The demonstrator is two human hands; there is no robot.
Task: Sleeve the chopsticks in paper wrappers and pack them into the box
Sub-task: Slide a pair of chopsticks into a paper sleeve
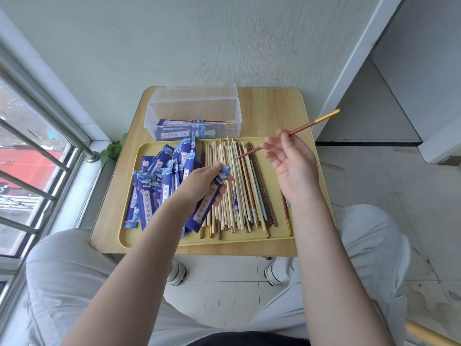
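My left hand [203,182] grips a blue wrapper [209,198]; my right hand [291,158] pinches a reddish chopstick [306,125] above the tray [277,156].

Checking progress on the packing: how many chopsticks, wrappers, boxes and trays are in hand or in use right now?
Chopsticks held in right hand: 1 red-brown, gold-ended chopstick
Wrappers held in left hand: 1 blue wrapper
Clear boxes: 1
Yellow trays: 1
Total: 4

Blue paper wrappers [159,193] carry a white label strip with red characters, too small and blurred to be read.
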